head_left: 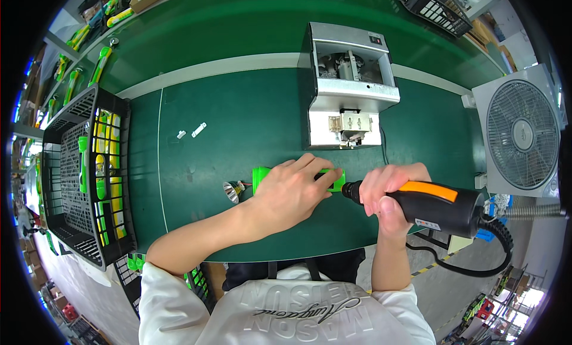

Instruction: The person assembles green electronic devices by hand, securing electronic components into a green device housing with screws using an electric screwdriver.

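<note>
On the green bench top, my left hand (291, 191) is closed over a green flashlight body (258, 177), pressing it down lengthwise. From the body's left end, thin wires lead to a silver cone-shaped reflector (232, 192) lying on the table. My right hand (390, 193) grips the front part of a black electric screwdriver (441, 209) with an orange stripe. The screwdriver lies level, its nose pointing left at the right end of the flashlight body. Whether its bit touches a screw there is hidden.
Beyond my hands stands a silver screw feeder machine (351, 98). Two small white plastic parts (199, 129) lie left of it. A black crate (95, 226) with green and yellow flashlights is at the left, a box fan (523, 135) at the right. The screwdriver's thick cord (503, 244) loops over the right edge.
</note>
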`<action>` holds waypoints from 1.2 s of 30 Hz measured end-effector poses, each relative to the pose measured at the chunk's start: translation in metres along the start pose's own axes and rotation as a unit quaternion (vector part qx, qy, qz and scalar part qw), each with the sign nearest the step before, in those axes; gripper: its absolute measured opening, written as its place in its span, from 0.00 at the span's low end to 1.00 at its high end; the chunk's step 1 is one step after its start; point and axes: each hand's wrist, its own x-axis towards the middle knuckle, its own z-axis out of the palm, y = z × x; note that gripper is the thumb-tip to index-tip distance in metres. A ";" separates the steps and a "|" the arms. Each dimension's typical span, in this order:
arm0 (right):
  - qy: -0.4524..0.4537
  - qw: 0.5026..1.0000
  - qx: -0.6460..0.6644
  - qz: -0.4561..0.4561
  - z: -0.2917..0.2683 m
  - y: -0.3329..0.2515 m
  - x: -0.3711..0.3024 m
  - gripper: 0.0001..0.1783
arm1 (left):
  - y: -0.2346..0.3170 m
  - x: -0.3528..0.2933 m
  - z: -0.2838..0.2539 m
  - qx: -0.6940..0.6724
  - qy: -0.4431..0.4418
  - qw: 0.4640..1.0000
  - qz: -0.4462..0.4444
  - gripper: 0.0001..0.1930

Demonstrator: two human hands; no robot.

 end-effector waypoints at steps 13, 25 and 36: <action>-0.004 0.989 -0.006 -0.151 -0.003 -0.035 0.048 0.14 | 0.002 0.009 0.015 0.086 0.015 0.995 0.055 0.22; 0.003 0.985 -0.056 -0.166 0.006 -0.012 0.055 0.15 | -0.020 -0.034 -0.034 0.202 0.026 0.974 0.098 0.21; 0.060 0.992 -0.063 0.089 0.020 -0.020 0.124 0.09 | -0.037 -0.028 -0.020 0.152 0.100 0.973 0.142 0.17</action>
